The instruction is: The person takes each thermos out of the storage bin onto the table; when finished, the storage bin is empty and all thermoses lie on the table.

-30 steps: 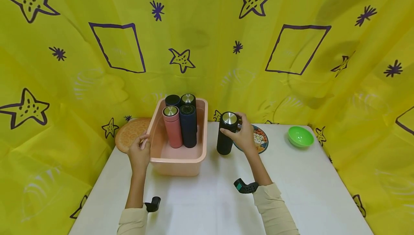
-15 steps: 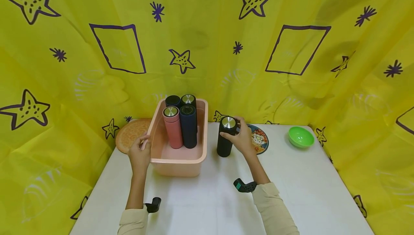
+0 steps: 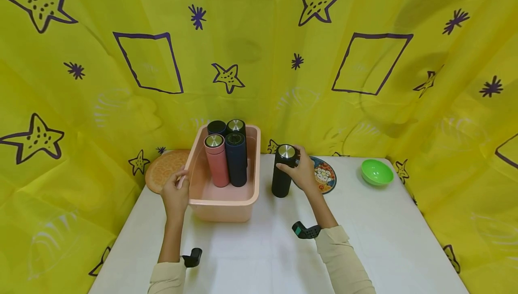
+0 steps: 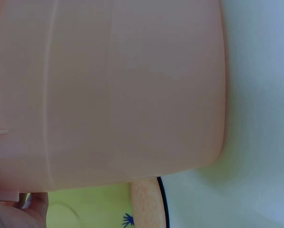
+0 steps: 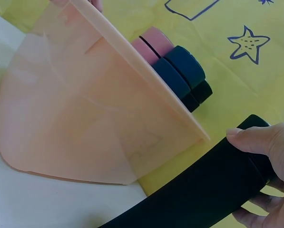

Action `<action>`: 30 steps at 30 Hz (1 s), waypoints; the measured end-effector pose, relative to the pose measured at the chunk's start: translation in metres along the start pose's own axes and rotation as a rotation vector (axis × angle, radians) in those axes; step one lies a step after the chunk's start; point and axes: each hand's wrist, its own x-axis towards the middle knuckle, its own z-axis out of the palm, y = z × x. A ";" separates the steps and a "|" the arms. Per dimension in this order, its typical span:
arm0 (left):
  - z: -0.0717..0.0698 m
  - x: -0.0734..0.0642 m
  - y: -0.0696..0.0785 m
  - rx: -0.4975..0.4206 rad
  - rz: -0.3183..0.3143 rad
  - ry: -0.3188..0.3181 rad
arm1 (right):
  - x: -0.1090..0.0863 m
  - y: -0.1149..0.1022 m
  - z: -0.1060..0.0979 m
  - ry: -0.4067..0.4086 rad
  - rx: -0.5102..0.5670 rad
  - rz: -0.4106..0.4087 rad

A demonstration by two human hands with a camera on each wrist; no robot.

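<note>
1. Head view: The left hand (image 3: 176, 195) grips the rim of the pink tub (image 3: 222, 203) at its left side. The tub rests on the white table (image 3: 251, 258). Four bottles stand inside: pink bottle (image 3: 219, 168) front left, navy bottle (image 3: 236, 166) front right, plain-topped dark bottle (image 3: 216, 126) back left, silver-topped dark bottle (image 3: 236, 125) back right.
2. Head view, right side: The right hand (image 3: 302, 172) is clamped around the upper part of a black bottle (image 3: 281, 184), near-upright and apart from the tub, to its right. Contact between base and table cannot be confirmed. A round printed mat (image 3: 325, 175) lies behind the hand; a green bowl (image 3: 377, 172) sits farther right.
3. Left wrist view: The tub's outer wall fills most of the frame. Left-hand fingers show at the rim, lower left; an orange round mat (image 4: 149, 204) lies beyond.
4. Right wrist view: Thumb and fingers hold opposite sides of the black bottle near its top; its lower end is out of frame.
</note>
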 end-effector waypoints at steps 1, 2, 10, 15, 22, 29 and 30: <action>0.000 0.000 0.000 0.002 0.002 0.001 | 0.000 0.000 0.000 -0.002 0.007 0.008; 0.001 -0.001 0.000 0.005 0.005 0.003 | 0.000 0.001 -0.001 -0.004 0.015 0.013; 0.000 -0.003 0.001 0.009 0.007 0.000 | 0.000 0.003 0.000 0.044 0.003 0.001; 0.000 -0.003 0.001 0.002 0.008 0.003 | -0.001 0.003 0.002 0.083 -0.012 -0.013; 0.001 -0.002 0.001 -0.002 0.020 0.010 | -0.002 0.001 0.003 0.083 -0.007 -0.034; 0.001 -0.002 0.000 0.003 0.008 0.007 | -0.001 0.001 0.004 0.070 -0.013 -0.030; 0.001 -0.002 0.000 0.002 0.008 0.007 | -0.001 0.001 0.004 0.066 -0.013 -0.028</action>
